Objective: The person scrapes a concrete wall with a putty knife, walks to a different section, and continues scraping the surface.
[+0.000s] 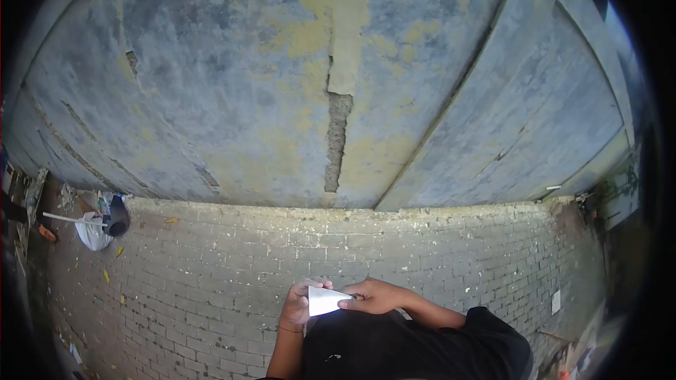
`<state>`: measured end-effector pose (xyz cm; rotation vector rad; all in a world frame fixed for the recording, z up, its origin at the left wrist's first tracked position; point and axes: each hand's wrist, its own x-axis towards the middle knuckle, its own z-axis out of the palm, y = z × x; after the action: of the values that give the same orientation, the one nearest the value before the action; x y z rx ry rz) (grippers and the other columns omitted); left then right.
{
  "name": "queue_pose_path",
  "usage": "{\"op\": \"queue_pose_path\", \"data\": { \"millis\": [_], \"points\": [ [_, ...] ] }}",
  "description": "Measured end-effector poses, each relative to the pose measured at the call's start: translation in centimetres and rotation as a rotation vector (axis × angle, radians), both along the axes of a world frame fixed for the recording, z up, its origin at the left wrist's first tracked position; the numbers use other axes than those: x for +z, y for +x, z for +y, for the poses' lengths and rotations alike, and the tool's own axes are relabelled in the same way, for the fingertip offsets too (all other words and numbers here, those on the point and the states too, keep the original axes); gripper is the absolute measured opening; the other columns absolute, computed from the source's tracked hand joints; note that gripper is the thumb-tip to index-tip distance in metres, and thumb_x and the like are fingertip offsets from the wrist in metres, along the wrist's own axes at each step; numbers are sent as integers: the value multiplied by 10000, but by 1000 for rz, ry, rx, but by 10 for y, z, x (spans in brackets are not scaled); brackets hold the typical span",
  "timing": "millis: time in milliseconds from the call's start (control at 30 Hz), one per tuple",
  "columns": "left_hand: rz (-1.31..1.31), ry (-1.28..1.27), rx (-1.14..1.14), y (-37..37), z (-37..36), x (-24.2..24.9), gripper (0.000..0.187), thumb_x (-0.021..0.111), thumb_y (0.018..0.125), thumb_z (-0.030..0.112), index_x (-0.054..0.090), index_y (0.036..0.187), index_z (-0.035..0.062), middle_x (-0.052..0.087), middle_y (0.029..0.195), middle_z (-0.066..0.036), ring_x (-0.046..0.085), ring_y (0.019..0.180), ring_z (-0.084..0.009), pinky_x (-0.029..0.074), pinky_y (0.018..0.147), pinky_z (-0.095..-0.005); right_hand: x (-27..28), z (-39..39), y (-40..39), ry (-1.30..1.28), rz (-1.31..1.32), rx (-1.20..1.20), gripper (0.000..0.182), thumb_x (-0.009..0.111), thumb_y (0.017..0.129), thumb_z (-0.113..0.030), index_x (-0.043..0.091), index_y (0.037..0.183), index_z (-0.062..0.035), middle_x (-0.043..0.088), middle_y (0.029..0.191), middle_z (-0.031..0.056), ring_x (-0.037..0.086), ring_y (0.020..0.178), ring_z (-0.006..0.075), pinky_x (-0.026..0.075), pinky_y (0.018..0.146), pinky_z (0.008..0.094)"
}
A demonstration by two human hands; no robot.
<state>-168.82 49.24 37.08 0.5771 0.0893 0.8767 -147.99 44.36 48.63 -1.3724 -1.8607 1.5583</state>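
In front of my dark shirt, low in the head view, is a flat, bright white piece [325, 301]. It is wide at its left edge and narrows toward the right; its exact kind cannot be made out. My right hand [374, 295] is closed on the narrow end, the thumb lying over its face. Around the wide left edge, my left hand [298, 302] is closed with its fingertips bent along the top. Part of the left fingers is hidden behind the piece.
A tall wall [232, 98] with peeling grey and yellow paint stands ahead, with a rough broken strip [338, 141] in it. Grey paving bricks [239, 260] cover the ground. At the left lie a white bag [93, 232], a dark round container [118, 219] and a pale stick [70, 219].
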Motion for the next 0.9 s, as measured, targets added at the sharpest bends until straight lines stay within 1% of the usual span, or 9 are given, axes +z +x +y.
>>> {"op": "queue_pose_path", "data": {
  "millis": [267, 333, 467, 567, 667, 733, 833, 867, 900],
  "points": [
    [85, -113, -343, 145, -82, -15, 335, 596, 882, 317, 629, 971, -4, 577, 1092, -191, 573, 1017, -287, 481, 884, -409, -14, -163, 114, 80, 30, -362, 350, 529, 929, -389, 619, 968, -53, 593, 714, 176, 594, 643, 298, 443, 606, 393],
    [13, -34, -443, 194, -121, -2, 313, 581, 901, 281, 629, 1018, -5, 588, 1116, -186, 573, 1040, -275, 457, 923, -398, -18, -214, 147, 30, 18, -509, 319, 562, 927, -347, 619, 931, -33, 531, 635, 81, 484, 570, 135, 397, 537, 309],
    [148, -97, -661, 258, -195, -2, 296, 578, 910, 226, 594, 1083, -14, 575, 1167, -182, 560, 1090, -269, 443, 951, -401, -38, -304, 199, -17, 90, -707, 334, 569, 926, -346, 602, 842, -25, 481, 588, 21, 430, 557, 92, 375, 513, 290],
    [403, -231, -758, 285, -226, 9, 366, 485, 964, 307, 582, 1123, -8, 612, 1112, -149, 586, 1047, -215, 451, 929, -365, -32, -340, 223, -107, -28, -768, 339, 568, 926, -335, 591, 787, -27, 461, 547, 6, 410, 527, 78, 359, 487, 280],
    [587, -196, -662, 294, -234, -19, 437, 462, 966, 393, 569, 1177, 25, 636, 1096, -73, 605, 988, -160, 464, 843, -312, -77, -363, 237, -41, -6, -721, 353, 596, 898, -347, 582, 799, -8, 494, 543, 68, 430, 506, 122, 368, 487, 322],
    [744, -64, -478, 280, -225, -48, 423, 470, 961, 389, 586, 1160, 34, 650, 1075, -55, 602, 944, -123, 458, 801, -280, -96, -368, 242, -25, -277, -879, 341, 617, 877, -309, 547, 756, 2, 473, 516, 123, 431, 454, 191, 359, 463, 350],
    [1151, 95, -72, 220, -204, -161, 399, 506, 931, 378, 635, 1087, 34, 680, 976, -44, 615, 810, -98, 479, 706, -286, -70, -359, 233, 176, -515, -824, 325, 631, 852, -268, 519, 728, 10, 465, 519, 176, 446, 432, 286, 362, 456, 371],
    [1247, 111, 160, 181, -201, -227, 411, 516, 900, 368, 655, 1010, -3, 694, 918, -108, 655, 759, -205, 496, 678, -349, -72, -359, 232, 129, -485, -854, 288, 625, 841, -230, 518, 725, 11, 485, 547, 194, 490, 468, 337, 379, 470, 382],
    [1686, 276, 228, 134, -201, -215, 425, 516, 861, 356, 647, 963, -35, 668, 922, -203, 645, 851, -347, 493, 742, -410, -74, -359, 228, 142, -489, -838, 288, 625, 841, -230, 518, 725, 11, 485, 547, 194, 490, 468, 337, 379, 470, 382]
  ]
}}
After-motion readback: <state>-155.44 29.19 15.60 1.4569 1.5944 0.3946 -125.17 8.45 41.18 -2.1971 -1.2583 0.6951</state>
